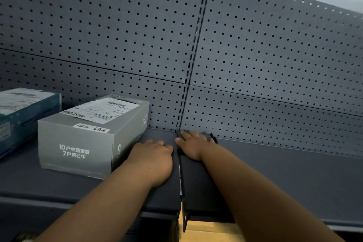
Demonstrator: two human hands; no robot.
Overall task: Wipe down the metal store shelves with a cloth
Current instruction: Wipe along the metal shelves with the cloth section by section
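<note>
Shelf [59, 182] | left grip [154, 160] rests on it beside box [78, 143] | right grip [193, 144] flat on it

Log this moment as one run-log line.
left hand: on left shelf by grey box | right hand: flat on right shelf | cloth: unseen

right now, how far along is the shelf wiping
Nothing shows as finished; no wiped streaks can be told. In hand: the right hand lies flat on a dark patch beside the bracket, possibly the cloth; the left hand rests on the left shelf. Left: the grey box and blue box sit on it.
</note>
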